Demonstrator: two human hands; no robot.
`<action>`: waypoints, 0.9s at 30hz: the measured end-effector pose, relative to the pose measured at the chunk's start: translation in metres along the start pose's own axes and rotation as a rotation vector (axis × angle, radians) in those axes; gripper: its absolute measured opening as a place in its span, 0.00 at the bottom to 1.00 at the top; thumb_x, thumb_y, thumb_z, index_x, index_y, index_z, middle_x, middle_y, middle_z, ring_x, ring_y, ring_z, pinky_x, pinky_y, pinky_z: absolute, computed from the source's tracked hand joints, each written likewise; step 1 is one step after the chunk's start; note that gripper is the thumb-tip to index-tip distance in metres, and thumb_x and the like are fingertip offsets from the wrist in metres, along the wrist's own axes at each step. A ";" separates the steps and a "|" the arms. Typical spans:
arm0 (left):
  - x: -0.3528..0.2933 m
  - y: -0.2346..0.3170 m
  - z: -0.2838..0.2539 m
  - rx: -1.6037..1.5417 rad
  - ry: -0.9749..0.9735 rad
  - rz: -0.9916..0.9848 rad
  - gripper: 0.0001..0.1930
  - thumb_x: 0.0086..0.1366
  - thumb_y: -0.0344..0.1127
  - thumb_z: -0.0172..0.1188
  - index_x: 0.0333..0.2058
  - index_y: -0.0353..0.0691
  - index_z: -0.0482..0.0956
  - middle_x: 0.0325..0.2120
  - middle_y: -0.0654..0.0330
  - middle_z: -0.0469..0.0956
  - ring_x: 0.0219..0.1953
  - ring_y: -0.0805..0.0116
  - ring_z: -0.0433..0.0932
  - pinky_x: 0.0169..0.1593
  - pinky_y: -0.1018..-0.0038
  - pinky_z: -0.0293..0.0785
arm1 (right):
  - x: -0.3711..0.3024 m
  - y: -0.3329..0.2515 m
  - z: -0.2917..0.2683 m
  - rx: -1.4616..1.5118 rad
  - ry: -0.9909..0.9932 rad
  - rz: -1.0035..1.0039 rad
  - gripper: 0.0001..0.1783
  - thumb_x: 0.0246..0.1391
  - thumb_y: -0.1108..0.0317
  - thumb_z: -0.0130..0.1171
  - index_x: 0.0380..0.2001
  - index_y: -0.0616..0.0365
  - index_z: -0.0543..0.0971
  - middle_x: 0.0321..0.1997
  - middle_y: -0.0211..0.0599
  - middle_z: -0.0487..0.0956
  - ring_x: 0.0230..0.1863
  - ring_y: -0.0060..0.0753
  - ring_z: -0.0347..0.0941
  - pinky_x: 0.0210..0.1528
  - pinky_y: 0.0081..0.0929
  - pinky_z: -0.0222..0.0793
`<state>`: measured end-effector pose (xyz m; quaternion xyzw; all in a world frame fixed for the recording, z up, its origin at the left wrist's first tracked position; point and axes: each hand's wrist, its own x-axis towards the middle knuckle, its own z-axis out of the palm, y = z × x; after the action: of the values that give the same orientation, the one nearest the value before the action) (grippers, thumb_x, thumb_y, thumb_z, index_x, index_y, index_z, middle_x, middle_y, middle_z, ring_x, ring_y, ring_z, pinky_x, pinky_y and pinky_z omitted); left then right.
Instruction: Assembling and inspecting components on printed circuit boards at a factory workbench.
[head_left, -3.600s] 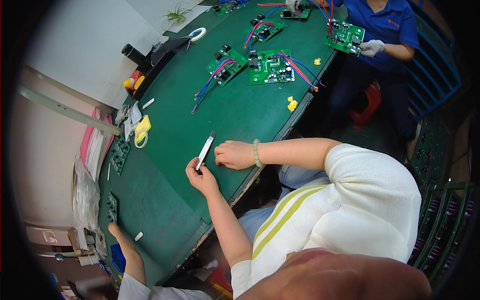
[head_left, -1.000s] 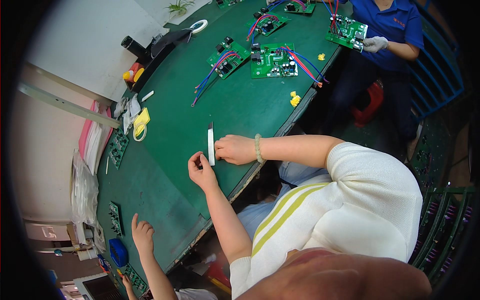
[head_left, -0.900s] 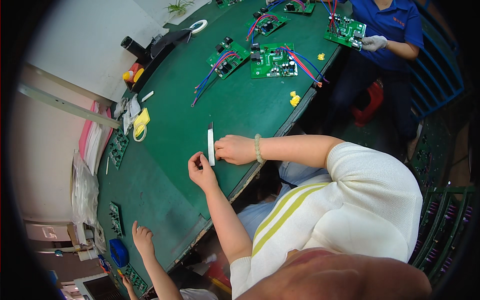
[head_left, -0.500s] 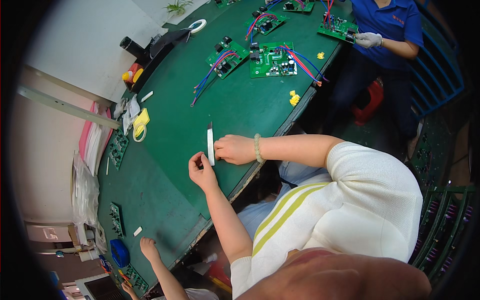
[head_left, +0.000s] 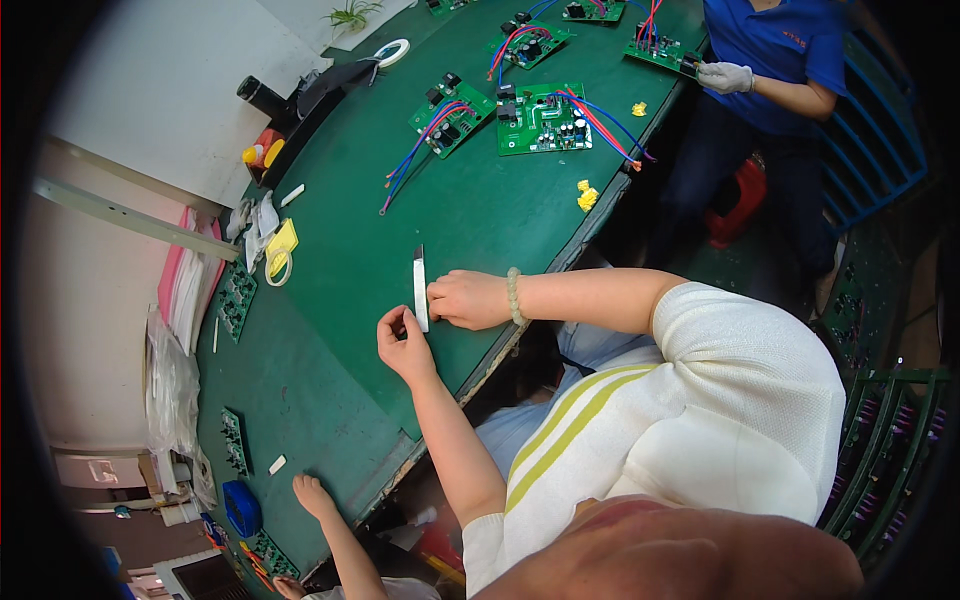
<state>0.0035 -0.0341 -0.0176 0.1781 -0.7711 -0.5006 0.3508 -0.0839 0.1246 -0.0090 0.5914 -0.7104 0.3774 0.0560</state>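
Note:
A craft knife (head_left: 420, 292) with a dark blade tip and a white handle lies on the green table, between my two hands. My left hand (head_left: 405, 345) is beside the handle's near end, its thumb and fingertips curled together in a pinch. Whatever those fingertips hold, if anything, is too small to make out. On the other side of the handle, my right hand (head_left: 470, 299) rests low over the table with its fingers curled in. Its fingertips are mostly hidden, and I cannot tell what is under them. A pale bead bracelet (head_left: 515, 296) circles my right wrist.
Green circuit boards (head_left: 545, 120) with red and blue wires lie farther up the table (head_left: 330, 330). At upper right a person in blue holds another board (head_left: 662, 55) with a gloved hand (head_left: 725, 78). Another person's hand (head_left: 313, 496) is at lower left, near a blue tape roll (head_left: 241, 508).
My hands and the knife stay almost where they were. The gloved person's board has shifted slightly left. At lower left, the other person's hand has moved a little to the right.

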 end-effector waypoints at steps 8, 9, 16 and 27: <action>0.000 0.002 0.001 0.006 -0.005 -0.004 0.05 0.59 0.28 0.62 0.34 0.35 0.79 0.28 0.64 0.78 0.28 0.77 0.73 0.33 0.79 0.70 | -0.001 0.002 0.000 0.008 0.000 -0.002 0.06 0.50 0.72 0.56 0.33 0.53 0.78 0.39 0.33 0.73 0.40 0.37 0.71 0.44 0.35 0.65; 0.000 0.004 0.001 0.006 -0.005 -0.004 0.05 0.59 0.28 0.62 0.34 0.35 0.79 0.28 0.64 0.78 0.28 0.77 0.73 0.33 0.79 0.70 | -0.001 0.002 0.000 0.008 0.000 -0.002 0.06 0.50 0.72 0.56 0.33 0.53 0.78 0.39 0.33 0.73 0.40 0.37 0.71 0.44 0.35 0.65; 0.000 0.000 0.001 -0.003 0.003 -0.006 0.04 0.59 0.27 0.62 0.34 0.35 0.79 0.28 0.63 0.79 0.28 0.77 0.73 0.34 0.79 0.71 | 0.001 0.000 -0.003 0.021 -0.025 0.019 0.06 0.50 0.71 0.56 0.32 0.52 0.79 0.37 0.33 0.73 0.41 0.38 0.71 0.46 0.36 0.65; 0.001 -0.007 -0.001 0.043 0.018 -0.003 0.04 0.60 0.28 0.63 0.33 0.36 0.80 0.27 0.66 0.78 0.29 0.80 0.74 0.34 0.82 0.70 | 0.011 -0.013 -0.064 -0.068 0.845 0.084 0.25 0.39 0.76 0.65 0.45 0.58 0.72 0.46 0.41 0.70 0.47 0.40 0.67 0.45 0.33 0.67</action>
<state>0.0029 -0.0378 -0.0232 0.1913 -0.7781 -0.4829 0.3532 -0.0993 0.1547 0.0481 0.3532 -0.6605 0.5648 0.3463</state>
